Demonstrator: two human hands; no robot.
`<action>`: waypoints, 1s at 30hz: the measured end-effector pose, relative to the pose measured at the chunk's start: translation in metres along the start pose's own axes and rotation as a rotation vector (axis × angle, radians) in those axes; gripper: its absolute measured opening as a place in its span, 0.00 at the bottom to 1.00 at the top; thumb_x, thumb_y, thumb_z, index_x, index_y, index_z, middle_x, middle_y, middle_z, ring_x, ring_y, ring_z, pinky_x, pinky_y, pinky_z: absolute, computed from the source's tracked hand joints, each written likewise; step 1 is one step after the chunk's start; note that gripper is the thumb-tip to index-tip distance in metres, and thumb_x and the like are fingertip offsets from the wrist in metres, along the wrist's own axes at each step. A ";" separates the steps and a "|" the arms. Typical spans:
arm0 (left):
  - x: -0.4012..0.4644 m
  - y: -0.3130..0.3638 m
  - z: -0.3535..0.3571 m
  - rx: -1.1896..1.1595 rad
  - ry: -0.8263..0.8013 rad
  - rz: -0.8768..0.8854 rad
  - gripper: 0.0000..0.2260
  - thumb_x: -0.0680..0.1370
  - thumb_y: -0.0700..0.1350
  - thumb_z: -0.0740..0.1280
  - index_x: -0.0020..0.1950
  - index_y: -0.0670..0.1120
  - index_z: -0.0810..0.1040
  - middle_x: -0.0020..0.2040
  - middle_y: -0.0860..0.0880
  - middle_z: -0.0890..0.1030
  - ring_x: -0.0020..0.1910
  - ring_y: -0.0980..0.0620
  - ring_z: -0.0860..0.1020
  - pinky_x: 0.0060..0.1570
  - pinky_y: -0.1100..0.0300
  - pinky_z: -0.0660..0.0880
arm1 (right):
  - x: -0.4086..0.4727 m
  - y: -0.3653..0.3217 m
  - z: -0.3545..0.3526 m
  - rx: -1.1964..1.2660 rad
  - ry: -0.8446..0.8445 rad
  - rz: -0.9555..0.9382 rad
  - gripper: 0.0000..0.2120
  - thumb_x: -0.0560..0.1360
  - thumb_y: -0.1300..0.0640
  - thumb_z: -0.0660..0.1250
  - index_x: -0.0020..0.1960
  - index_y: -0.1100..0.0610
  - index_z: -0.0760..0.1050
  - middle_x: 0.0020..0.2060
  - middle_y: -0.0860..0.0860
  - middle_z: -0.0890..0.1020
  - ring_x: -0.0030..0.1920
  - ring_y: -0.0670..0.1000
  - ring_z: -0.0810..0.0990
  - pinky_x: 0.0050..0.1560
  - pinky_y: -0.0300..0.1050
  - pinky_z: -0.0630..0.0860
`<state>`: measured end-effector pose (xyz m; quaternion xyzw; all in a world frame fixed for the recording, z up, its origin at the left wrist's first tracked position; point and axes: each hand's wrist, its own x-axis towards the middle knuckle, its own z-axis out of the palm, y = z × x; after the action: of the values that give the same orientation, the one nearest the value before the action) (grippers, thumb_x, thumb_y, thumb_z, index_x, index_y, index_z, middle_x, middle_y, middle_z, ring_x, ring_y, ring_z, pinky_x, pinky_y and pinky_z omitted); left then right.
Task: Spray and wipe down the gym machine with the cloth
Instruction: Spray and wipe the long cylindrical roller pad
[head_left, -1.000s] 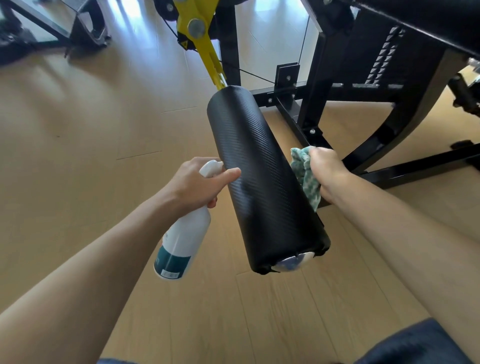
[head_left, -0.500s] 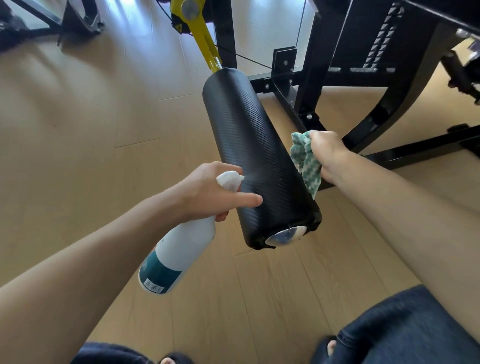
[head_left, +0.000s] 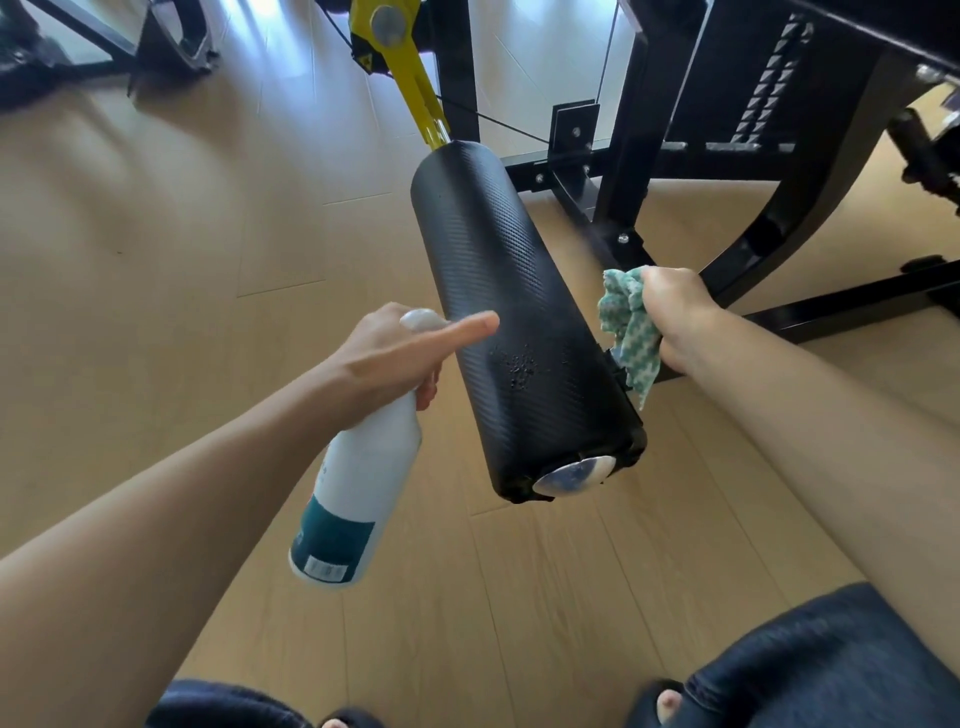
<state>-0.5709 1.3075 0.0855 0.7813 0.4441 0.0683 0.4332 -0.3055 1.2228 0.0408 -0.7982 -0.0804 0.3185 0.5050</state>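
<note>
The left hand (head_left: 387, 358) grips the neck of a white spray bottle (head_left: 358, 488), fingers curled round it below the spray head, with the forefinger stretched out straight toward the roller pad (head_left: 519, 322). The fingertip lies over the pad's left edge; whether it touches cannot be told. The bottle hangs tilted, its base toward the viewer, and bears a teal label band with a barcode near the bottom.

The roller pad is a long black cylinder with a woven-look cover, running from a yellow arm (head_left: 410, 93) at the far end to a shiny metal end cap (head_left: 574, 475) at the near end. A patch of small droplets (head_left: 517, 366) sits on the pad's upper surface, near the forefinger.

The right hand (head_left: 675, 317) is closed in a fist round a green-and-white cloth (head_left: 626, 332), which is bunched and hangs down from the fist. The cloth lies just beside the pad's right side, at or near its edge; contact cannot be confirmed.

The machine's black frame (head_left: 774, 223) stands behind the pad on a light wooden floor (head_left: 156, 260), with a weight stack (head_left: 769, 88) visible at upper right. Dark blue trouser legs (head_left: 810, 660) and toes show at the bottom edge.
</note>
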 end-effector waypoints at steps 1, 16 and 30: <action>0.005 0.001 -0.002 -0.032 0.051 0.011 0.27 0.76 0.71 0.66 0.40 0.46 0.78 0.32 0.47 0.80 0.27 0.55 0.77 0.35 0.57 0.79 | 0.000 -0.001 0.001 0.000 -0.002 -0.006 0.14 0.76 0.57 0.58 0.50 0.57 0.83 0.47 0.57 0.86 0.50 0.61 0.84 0.59 0.63 0.79; 0.081 0.007 -0.014 -0.208 0.217 -0.078 0.31 0.78 0.76 0.49 0.44 0.50 0.73 0.41 0.47 0.78 0.38 0.50 0.77 0.39 0.56 0.76 | 0.001 -0.006 0.005 0.037 -0.045 -0.054 0.14 0.79 0.59 0.57 0.50 0.59 0.81 0.52 0.62 0.85 0.47 0.60 0.83 0.58 0.64 0.79; 0.121 0.013 -0.025 -0.357 0.306 -0.021 0.24 0.81 0.71 0.54 0.45 0.52 0.73 0.44 0.48 0.79 0.42 0.50 0.78 0.47 0.53 0.81 | 0.016 -0.001 0.018 0.050 -0.056 -0.020 0.14 0.81 0.57 0.56 0.51 0.59 0.80 0.54 0.63 0.83 0.46 0.60 0.80 0.52 0.60 0.79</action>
<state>-0.5025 1.4106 0.0770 0.6684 0.4935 0.2587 0.4927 -0.3036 1.2440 0.0299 -0.7751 -0.0945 0.3378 0.5256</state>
